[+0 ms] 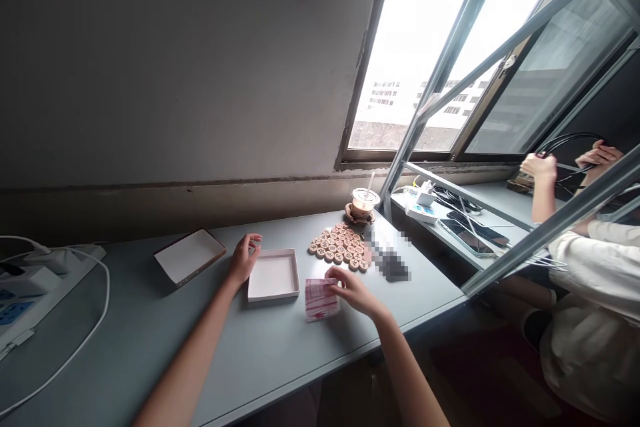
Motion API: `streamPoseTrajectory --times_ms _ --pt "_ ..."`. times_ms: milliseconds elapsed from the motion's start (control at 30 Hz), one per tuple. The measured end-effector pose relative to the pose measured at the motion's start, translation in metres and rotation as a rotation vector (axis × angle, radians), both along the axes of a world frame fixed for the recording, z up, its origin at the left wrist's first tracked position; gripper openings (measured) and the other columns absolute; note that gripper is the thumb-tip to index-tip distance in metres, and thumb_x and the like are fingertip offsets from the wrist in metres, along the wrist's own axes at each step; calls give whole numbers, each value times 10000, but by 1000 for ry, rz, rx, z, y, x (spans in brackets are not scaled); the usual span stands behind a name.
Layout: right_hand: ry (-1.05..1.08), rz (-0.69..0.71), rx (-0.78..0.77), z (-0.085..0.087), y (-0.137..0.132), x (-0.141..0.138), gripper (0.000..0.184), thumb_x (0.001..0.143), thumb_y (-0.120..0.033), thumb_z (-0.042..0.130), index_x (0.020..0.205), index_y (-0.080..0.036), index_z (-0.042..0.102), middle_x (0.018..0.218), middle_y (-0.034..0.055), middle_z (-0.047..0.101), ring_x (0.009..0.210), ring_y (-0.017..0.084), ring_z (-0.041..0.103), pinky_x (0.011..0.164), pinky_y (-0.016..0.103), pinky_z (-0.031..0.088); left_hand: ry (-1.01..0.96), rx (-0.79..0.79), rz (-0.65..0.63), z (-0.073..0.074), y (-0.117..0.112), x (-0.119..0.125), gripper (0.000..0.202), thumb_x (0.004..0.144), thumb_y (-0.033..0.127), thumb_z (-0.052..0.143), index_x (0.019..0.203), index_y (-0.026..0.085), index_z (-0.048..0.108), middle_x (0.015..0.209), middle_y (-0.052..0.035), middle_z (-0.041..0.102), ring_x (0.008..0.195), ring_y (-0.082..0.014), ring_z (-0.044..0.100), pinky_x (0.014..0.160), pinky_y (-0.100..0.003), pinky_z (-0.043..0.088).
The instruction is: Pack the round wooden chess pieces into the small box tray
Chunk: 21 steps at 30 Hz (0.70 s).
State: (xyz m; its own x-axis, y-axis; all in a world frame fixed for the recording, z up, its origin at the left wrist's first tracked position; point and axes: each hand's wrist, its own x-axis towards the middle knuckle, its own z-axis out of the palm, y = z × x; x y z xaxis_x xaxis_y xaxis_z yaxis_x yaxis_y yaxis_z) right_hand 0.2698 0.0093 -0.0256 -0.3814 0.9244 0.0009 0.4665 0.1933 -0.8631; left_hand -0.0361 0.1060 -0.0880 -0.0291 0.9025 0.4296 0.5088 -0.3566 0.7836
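While I look through the head camera, the blue-grey bench (280, 347) spreads across my near view, its edge slanting up toward the right. My right hand (353, 290) pinches a thin, see-through packet (320, 300) above it, just right of a shallow white box (273, 292); the packet bears reddish-pink stripes and print I cannot read. My left hand (245, 257) is released, fingers loosely curled at the box's left side; contact I cannot tell. Farther left lies a pale-lined tray (190, 257) with dark brownish sides, and at the left edge a white power strip (65, 275) with blue socket faces. Beyond the packet, round wooden pieces (340, 247) cluster flat, each marked with a character too small for me to read; a pixelated patch hides whatever lies right of them. Behind stands a lidded cup (366, 203) with a straw. Past a metal frame (440, 107) on the right, another person grips black cable (570, 139). Farthest, I see a plain wall (190, 67) and a bright window (415, 47) facing buildings.
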Motion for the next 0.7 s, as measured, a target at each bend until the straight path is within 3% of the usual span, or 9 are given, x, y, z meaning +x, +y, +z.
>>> streamPoseTrajectory --times_ms 100,233,367,433,533,700 --pt "290 100 -97 6 13 -16 147 795 -325 594 875 -222 526 876 1 566 812 148 545 689 248 429 29 26 -17 5 -3 0 219 845 337 439 967 203 561 1054 -75 575 946 -209 561 848 -378 445" --pt "354 74 -24 5 40 -56 143 799 -309 598 890 -218 537 890 3 583 819 140 554 710 244 433 4 93 8 13 -8 1 250 853 417 443 867 199 564 1100 -86 537 1111 -245 507 883 -385 442" --pt "89 6 149 -1 66 -95 61 822 -231 543 876 -202 548 853 10 626 786 147 572 677 245 412 8 84 37 14 -9 1 303 842 473 461 716 199 495 1147 -87 506 1138 -256 499 926 -399 435" --pt "-122 -12 233 -5 72 -108 108 830 -194 520 929 -213 558 844 10 650 772 157 582 655 247 385 24 51 15 11 -7 1 305 835 480 474 716 200 494 1168 -89 485 1161 -259 486 953 -409 426" --pt "-366 -14 327 -14 72 -117 196 826 -151 494 995 -230 554 888 15 680 780 170 595 672 259 359 42 10 -31 3 -2 1 259 791 456 543 773 198 521 1186 -103 455 1205 -275 451 976 -437 422" --pt "-461 -14 396 -27 66 -118 239 833 -133 456 1038 -225 537 1029 43 678 924 190 591 738 272 346 73 -3 -154 -8 5 1 271 706 302 638 953 211 572 1170 -85 457 1159 -239 486 985 -409 443"
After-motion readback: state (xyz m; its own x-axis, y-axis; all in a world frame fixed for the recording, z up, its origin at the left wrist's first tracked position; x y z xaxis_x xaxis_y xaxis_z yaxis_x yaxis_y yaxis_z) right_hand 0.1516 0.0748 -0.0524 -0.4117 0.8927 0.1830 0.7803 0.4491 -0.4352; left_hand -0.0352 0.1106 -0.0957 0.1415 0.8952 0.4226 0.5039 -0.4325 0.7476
